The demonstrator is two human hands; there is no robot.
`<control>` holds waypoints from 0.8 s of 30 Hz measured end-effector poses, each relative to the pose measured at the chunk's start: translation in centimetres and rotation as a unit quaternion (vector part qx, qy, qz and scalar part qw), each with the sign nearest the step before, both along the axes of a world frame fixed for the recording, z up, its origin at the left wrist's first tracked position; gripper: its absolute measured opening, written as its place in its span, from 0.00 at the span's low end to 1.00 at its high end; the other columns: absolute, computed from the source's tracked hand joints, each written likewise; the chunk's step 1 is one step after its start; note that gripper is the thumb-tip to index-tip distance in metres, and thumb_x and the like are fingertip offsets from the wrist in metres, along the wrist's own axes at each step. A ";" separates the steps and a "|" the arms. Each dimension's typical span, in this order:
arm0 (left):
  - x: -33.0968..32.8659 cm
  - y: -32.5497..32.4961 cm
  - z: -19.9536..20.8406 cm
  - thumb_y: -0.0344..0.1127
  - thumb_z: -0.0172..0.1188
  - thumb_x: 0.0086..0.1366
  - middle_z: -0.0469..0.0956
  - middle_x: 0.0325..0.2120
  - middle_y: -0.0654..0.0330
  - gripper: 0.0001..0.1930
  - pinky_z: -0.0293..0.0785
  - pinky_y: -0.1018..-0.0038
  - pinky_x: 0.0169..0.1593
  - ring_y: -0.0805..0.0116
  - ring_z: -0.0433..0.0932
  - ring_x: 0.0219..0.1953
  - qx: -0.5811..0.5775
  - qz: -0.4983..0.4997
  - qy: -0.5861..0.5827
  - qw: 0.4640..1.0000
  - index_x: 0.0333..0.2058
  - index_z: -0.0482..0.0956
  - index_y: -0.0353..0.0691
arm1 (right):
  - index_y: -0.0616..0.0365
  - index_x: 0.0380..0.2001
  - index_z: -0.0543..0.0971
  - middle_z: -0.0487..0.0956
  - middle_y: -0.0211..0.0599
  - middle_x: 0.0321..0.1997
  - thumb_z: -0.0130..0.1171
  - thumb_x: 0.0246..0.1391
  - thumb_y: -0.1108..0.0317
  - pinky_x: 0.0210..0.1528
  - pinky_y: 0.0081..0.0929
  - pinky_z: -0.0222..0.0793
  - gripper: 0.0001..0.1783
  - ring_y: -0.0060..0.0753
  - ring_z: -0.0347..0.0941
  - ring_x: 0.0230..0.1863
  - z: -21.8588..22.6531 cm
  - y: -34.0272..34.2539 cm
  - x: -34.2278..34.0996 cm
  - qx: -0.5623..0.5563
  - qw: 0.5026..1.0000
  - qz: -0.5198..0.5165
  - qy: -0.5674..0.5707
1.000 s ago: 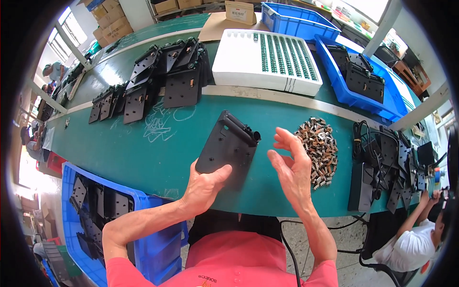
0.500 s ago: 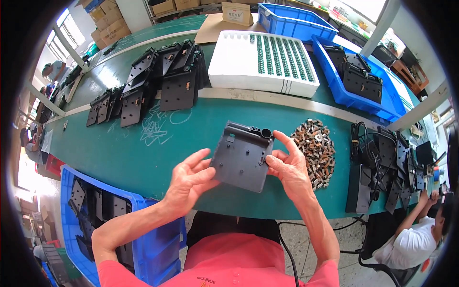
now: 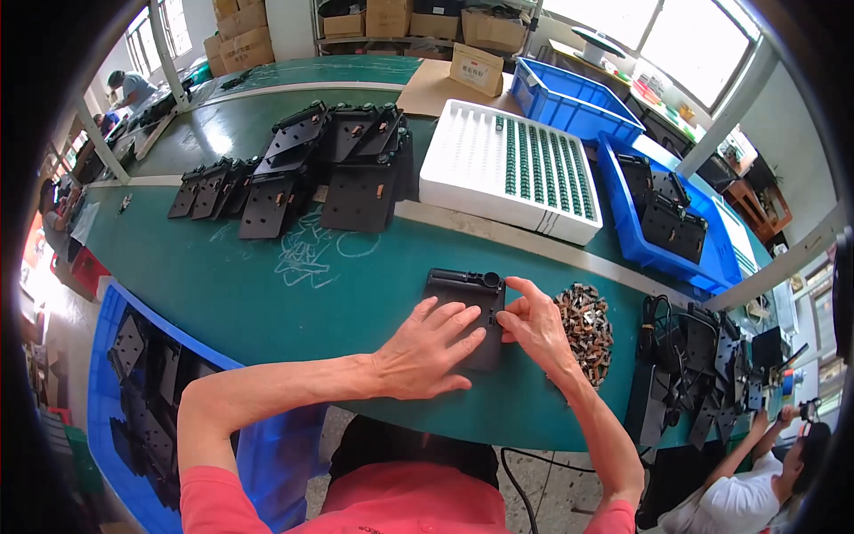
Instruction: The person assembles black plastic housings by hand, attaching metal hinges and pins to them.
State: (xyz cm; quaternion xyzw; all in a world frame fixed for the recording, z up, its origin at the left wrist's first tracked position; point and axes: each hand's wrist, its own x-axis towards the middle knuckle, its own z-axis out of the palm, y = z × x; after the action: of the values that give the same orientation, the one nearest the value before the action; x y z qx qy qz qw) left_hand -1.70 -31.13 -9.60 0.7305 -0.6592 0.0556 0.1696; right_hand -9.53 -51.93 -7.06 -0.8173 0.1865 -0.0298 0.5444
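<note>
A black plastic panel [image 3: 458,289] lies on the green table in front of me, with a round socket at its far right corner. My left hand [image 3: 425,349] rests across its left and middle part, fingers spread, hiding much of the surface. At the panel's right edge my right hand [image 3: 534,327] has its thumb and index finger against the edge, near a small slot. Whether a small part sits under that thumb I cannot make out. Close to the right hand is a heap of small metal-and-brown parts [image 3: 587,334].
Stacked black panels [image 3: 356,191] stand far left. A white foam tray [image 3: 463,169] holds rows of green parts. Blue crates [image 3: 721,267] stand at the far right, another [image 3: 200,347] at lower left. Black panels and cables [image 3: 685,356] lie right; a person [image 3: 765,481] sits there.
The panel has come down from my raised hands onto the table. My left hand has moved from its left edge to lie over it; the right hand stays at the right edge.
</note>
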 end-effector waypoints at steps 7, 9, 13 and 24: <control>0.7 -1.2 -0.6 0.49 0.64 0.58 0.68 0.57 0.48 0.28 0.60 0.48 0.60 0.51 0.66 0.58 -0.040 0.000 -0.013 0.999 0.54 0.75 0.38 | 0.65 0.37 0.82 0.82 0.53 0.27 0.62 0.48 0.71 0.34 0.37 0.76 0.12 0.49 0.82 0.32 2.6 -2.8 2.0 -0.255 0.961 0.107 -0.003; 0.7 -1.0 -0.8 0.47 0.64 0.58 0.68 0.57 0.49 0.27 0.58 0.48 0.61 0.51 0.66 0.58 -0.040 0.002 -0.003 0.999 0.53 0.75 0.39 | 0.61 0.31 0.84 0.82 0.50 0.25 0.60 0.49 0.72 0.33 0.33 0.76 0.07 0.43 0.82 0.27 2.7 -4.9 4.6 -0.267 0.953 0.114 -0.085; 0.5 -1.0 -0.6 0.47 0.65 0.57 0.68 0.58 0.48 0.28 0.58 0.47 0.61 0.51 0.67 0.59 -0.033 -0.005 0.012 0.999 0.53 0.75 0.39 | 0.59 0.31 0.85 0.82 0.42 0.23 0.56 0.53 0.71 0.31 0.30 0.74 0.08 0.35 0.81 0.25 5.1 -9.4 11.9 -0.295 0.941 0.027 -0.162; 0.8 -1.4 0.3 0.47 0.65 0.56 0.70 0.58 0.50 0.27 0.58 0.46 0.60 0.55 0.68 0.59 -0.006 -0.013 0.080 0.997 0.52 0.76 0.40 | 0.53 0.36 0.86 0.85 0.41 0.34 0.62 0.51 0.68 0.41 0.35 0.76 0.09 0.44 0.82 0.37 1.4 -17.3 31.5 -0.431 0.879 -0.054 -0.195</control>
State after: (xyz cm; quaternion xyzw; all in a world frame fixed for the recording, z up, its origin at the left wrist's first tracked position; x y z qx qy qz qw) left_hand -0.85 -32.53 -9.32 0.7226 -0.6529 -0.0017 0.2270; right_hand 21.95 -69.19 -5.68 -0.9376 0.0890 -0.2949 0.1613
